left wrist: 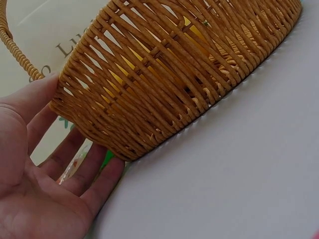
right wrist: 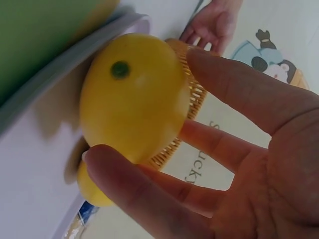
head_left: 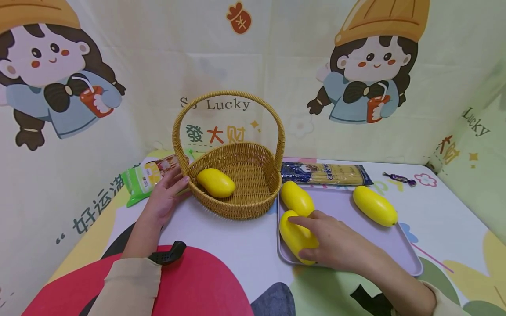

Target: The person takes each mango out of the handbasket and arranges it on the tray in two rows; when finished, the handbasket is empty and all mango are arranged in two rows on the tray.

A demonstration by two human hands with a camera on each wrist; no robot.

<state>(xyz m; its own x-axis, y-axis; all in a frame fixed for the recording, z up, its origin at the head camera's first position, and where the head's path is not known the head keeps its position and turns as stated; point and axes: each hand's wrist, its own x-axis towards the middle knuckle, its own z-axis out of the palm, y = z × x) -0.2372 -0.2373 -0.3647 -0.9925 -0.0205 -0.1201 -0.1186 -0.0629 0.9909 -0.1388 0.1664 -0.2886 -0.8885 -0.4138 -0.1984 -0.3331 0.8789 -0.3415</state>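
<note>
In the head view a wicker basket [head_left: 237,211] with a tall handle stands at the centre, one yellow mango [head_left: 215,182] inside it. My left hand [head_left: 168,195] touches the basket's left side, its fingers fairly straight; the left wrist view shows the thumb [left wrist: 37,97] at the woven edge. To the right, my right hand [head_left: 336,239] holds a yellow mango [head_left: 294,237] at the near left corner of a pale purple tray [head_left: 336,210]. In the right wrist view its fingers and thumb surround that mango [right wrist: 134,99]. Another mango [head_left: 297,199] lies just behind.
A third mango [head_left: 374,205] rests at the tray's right side. Behind the tray lies a pack of spaghetti [head_left: 326,174], with a purple-wrapped candy [head_left: 400,178] farther right. A green food packet [head_left: 138,181] is left of the basket. A printed cloth wall [head_left: 276,66] closes off the back.
</note>
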